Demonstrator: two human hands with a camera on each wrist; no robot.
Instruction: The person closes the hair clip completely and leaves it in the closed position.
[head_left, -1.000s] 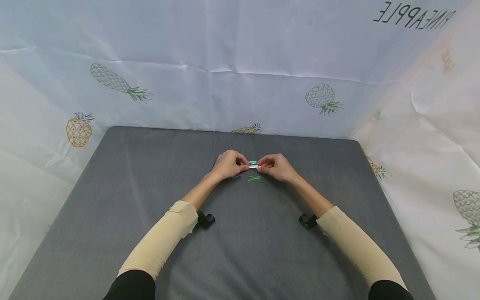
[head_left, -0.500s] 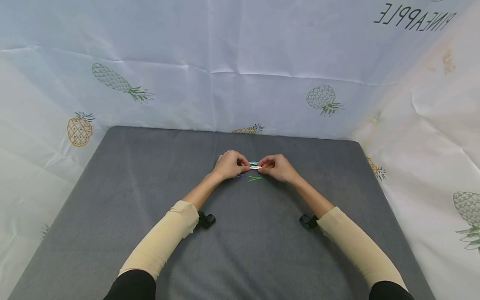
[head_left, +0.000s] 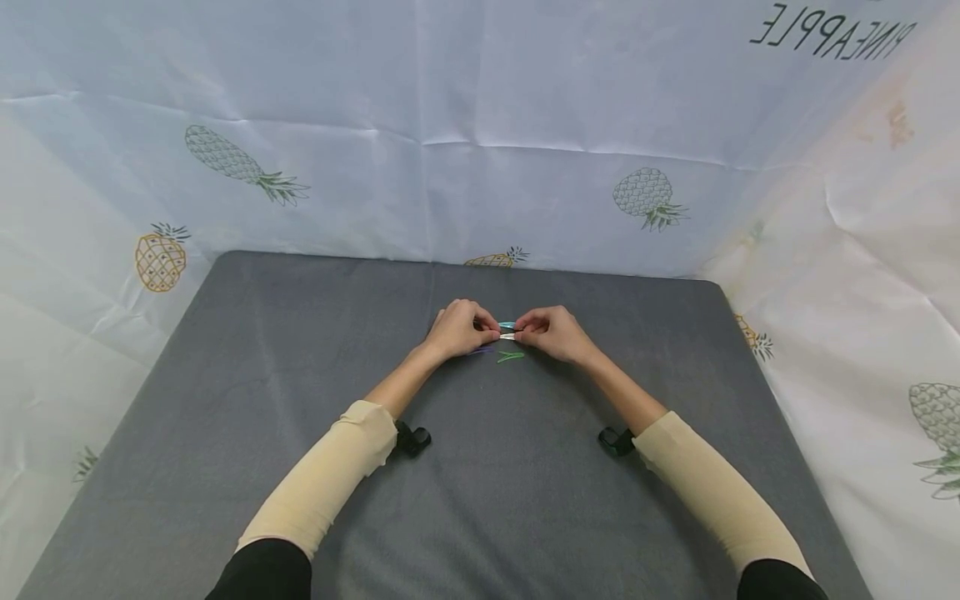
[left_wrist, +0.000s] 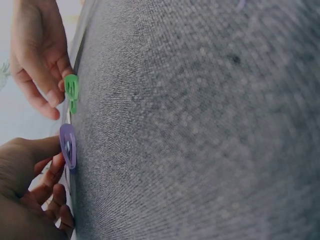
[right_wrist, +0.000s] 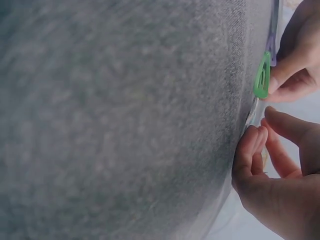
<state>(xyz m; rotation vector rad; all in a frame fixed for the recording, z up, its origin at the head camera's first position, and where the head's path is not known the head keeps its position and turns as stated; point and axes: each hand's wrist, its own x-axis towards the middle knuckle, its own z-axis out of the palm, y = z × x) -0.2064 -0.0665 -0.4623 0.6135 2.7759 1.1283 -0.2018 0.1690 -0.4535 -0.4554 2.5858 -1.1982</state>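
Note:
Between both hands, near the table's far edge, lies a white snap hair clip [head_left: 507, 337]. My left hand [head_left: 457, 329] pinches its left end between thumb and fingers. The thumb and fingers of my right hand [head_left: 555, 333] are on its right end. Just beyond it a teal hair clip [head_left: 506, 325] lies on the table, its ends close to the fingers. Nearer to me are a green hair clip [head_left: 511, 356], appearing open, and a purple hair clip [head_left: 482, 350] below the left hand. In both wrist views these two clips partly hide the hands' work.
A grey cloth covers the table [head_left: 487, 475]. Behind it and at the sides hangs a pale curtain [head_left: 360, 192] printed with pineapples. Black wrist cameras stick out inward from the left sleeve [head_left: 330, 467] and right sleeve [head_left: 720, 492].
The right fingers now cover the white clip's right tip, which stuck out past them before. Both hands stay in nearly the same place, and the other clips lie as before.

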